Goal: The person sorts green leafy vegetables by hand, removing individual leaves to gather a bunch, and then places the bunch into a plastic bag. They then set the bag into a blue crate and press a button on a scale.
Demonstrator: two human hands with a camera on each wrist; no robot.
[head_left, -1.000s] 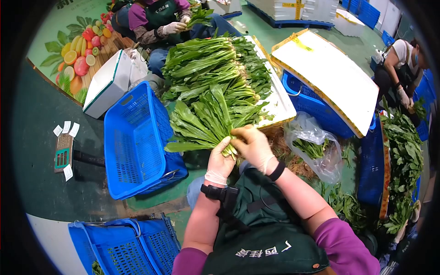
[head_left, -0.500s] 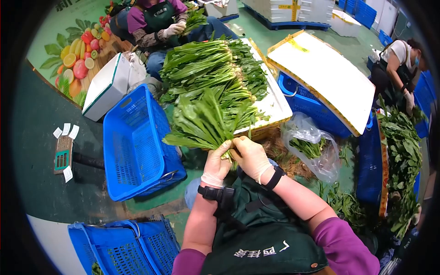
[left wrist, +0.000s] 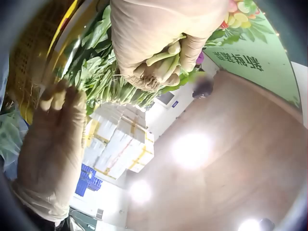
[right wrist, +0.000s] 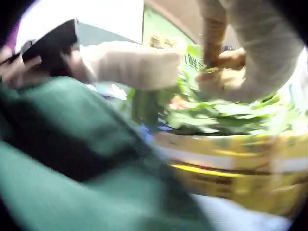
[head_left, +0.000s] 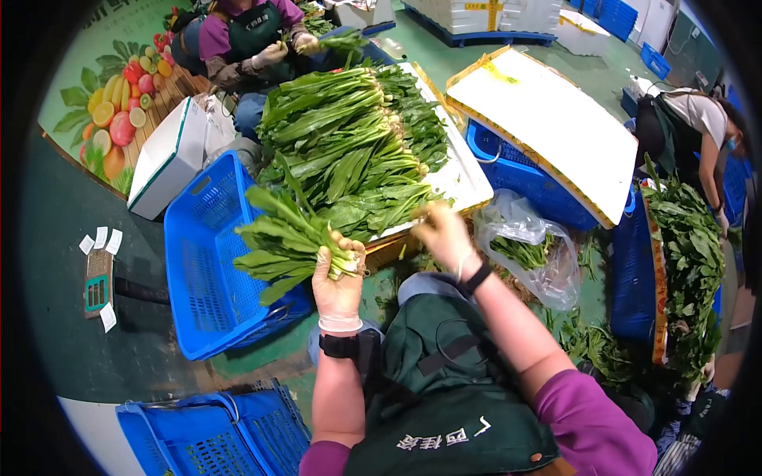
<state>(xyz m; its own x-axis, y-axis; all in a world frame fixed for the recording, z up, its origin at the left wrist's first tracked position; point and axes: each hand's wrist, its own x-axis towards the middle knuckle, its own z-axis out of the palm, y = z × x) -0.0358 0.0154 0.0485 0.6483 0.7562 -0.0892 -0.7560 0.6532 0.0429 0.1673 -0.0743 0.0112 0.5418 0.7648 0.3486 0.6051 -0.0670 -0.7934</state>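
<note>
The left hand (head_left: pixel 340 289) grips a bunch of greens (head_left: pixel 279 236) around its stems, the fingers curled over them and the leaves fanning out towards the blue crate (head_left: pixel 178 289). The right hand (head_left: pixel 446 238) is apart from the bunch, near the front edge of the white foam board (head_left: pixel 470 184); its fingers are bent, but blur hides whether they pinch anything, so I cannot tell. Judged from this, the work is sorting and bunching, and this bunch looks well along: its stems are gathered together at one end, where the left wrist view shows stringy roots (left wrist: pixel 144 83) on them. No tie shows around the stems, so any tidying, fastening and setting down of this bunch appears to be left. Just beyond the hands, a big pile of greens (head_left: pixel 337 131) lies on the board, mostly with stems turned to one side; whether these are finished bunches or stock to work through, I cannot tell. If stock, much remains. More greens sit in a clear plastic bag (head_left: pixel 565 279) beside the board, and loose leaves (head_left: pixel 597 351) lie on the floor. Farther out, a scale (head_left: pixel 97 292) stands past the crate, and across the pile another person (head_left: pixel 255 36) handles greens too.
</note>
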